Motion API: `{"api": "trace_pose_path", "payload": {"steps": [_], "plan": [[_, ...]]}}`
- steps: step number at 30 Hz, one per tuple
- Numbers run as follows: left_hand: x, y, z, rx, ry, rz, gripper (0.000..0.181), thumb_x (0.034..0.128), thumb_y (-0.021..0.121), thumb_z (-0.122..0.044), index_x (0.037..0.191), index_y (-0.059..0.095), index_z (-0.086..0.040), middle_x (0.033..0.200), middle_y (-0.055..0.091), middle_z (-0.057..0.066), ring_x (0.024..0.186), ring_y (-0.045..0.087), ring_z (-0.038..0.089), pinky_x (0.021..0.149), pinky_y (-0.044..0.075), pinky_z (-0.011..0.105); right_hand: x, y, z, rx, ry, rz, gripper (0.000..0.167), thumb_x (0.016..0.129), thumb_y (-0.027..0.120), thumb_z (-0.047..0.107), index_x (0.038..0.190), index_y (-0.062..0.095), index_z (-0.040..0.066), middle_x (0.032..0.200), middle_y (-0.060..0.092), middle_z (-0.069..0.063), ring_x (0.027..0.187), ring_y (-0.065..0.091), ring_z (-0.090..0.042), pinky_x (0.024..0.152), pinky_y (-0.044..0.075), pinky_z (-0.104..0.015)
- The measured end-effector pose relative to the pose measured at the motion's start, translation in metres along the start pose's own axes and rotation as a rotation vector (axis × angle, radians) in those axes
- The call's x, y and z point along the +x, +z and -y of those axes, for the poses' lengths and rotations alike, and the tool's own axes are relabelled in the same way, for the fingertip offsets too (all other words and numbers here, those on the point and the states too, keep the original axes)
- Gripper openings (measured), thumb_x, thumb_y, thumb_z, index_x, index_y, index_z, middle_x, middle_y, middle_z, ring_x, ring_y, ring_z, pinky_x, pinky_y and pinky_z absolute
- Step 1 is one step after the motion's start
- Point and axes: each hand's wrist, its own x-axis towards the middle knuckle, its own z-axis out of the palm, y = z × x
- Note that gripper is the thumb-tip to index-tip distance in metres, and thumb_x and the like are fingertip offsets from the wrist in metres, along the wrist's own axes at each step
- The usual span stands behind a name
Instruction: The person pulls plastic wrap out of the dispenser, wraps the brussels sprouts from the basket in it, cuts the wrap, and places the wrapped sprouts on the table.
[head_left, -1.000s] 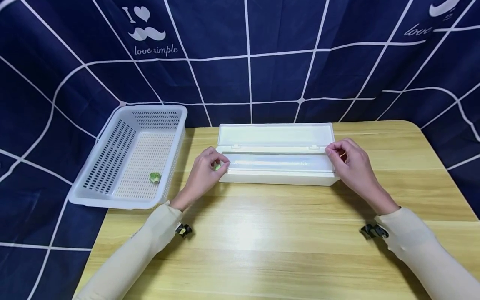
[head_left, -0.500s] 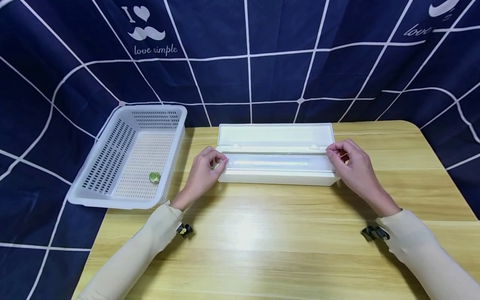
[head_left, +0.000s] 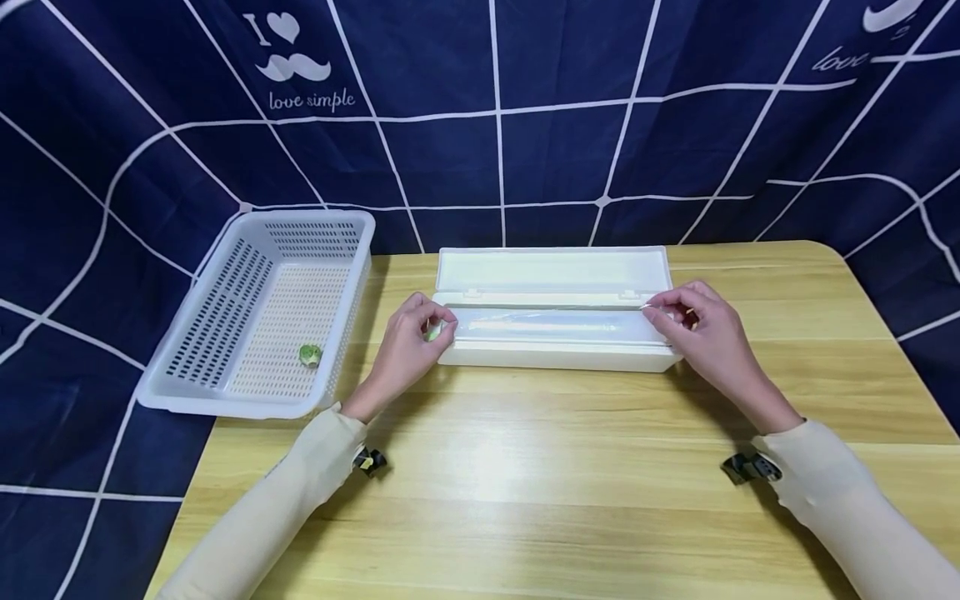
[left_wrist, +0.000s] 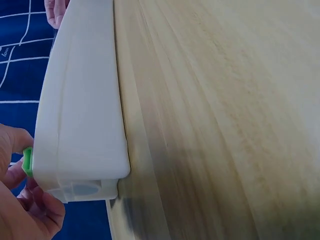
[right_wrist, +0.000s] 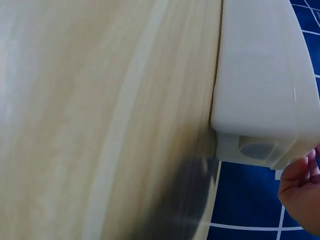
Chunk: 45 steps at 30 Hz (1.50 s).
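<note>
A long white cling film dispenser (head_left: 558,357) stands on the table with its lid (head_left: 551,270) tipped back. Inside lies a roll of clear cling film (head_left: 555,325), its surface shiny. At the left end, my left hand (head_left: 408,343) pinches the film's edge between thumb and forefinger. Beside those fingers sits a small green slider (left_wrist: 27,161), seen in the left wrist view. My right hand (head_left: 708,346) pinches the film's far right corner, the other fingers curled behind. The right wrist view shows the right hand (right_wrist: 302,195) only partly, next to the dispenser's end.
A white perforated basket (head_left: 347,333) stands at the left of the wooden table (head_left: 495,500), with a small green and white item (head_left: 310,356) in it. A dark blue cloth with white lines (head_left: 562,158) hangs behind the table.
My right hand has shifted slightly left along the dispenser, and a crease in the film now shows near its fingertips. The left hand has stayed nearly still.
</note>
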Motion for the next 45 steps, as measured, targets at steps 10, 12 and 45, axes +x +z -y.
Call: {"api": "trace_pose_path", "payload": {"steps": [10,12,45], "plan": [[0.0007,0.0006,-0.0007,0.003,-0.016,-0.045,0.005,0.097,0.076,-0.003,0.097,0.08,0.0,0.088,0.058,0.007,0.077,0.052,0.024,0.07,0.041,0.031,-0.0006,-0.0026,0.0018,0.05,0.003,0.005,0.013,0.104,0.078,0.016,0.113,0.08,0.007,0.098,0.061,-0.004,0.083,0.051,-0.014,0.065,0.04,-0.017],[0.0008,0.0004,-0.0011,-0.005,-0.012,-0.052,0.005,0.0977,0.077,-0.003,0.098,0.08,0.0,0.088,0.058,0.007,0.077,0.052,0.024,0.07,0.041,0.031,-0.0011,-0.0028,0.0024,0.055,0.007,0.008,0.013,0.105,0.077,0.017,0.114,0.08,0.008,0.1,0.062,-0.004,0.084,0.052,-0.015,0.066,0.041,-0.017],[0.0058,-0.0033,-0.004,-0.052,0.09,-0.066,0.005,0.1028,0.075,-0.002,0.098,0.076,0.0,0.092,0.074,0.011,0.08,0.064,0.024,0.073,0.053,0.033,-0.002,0.0022,0.0024,0.176,-0.035,-0.127,0.01,0.101,0.08,0.009,0.105,0.081,-0.001,0.106,0.071,0.002,0.096,0.058,-0.012,0.083,0.044,-0.02]]}}
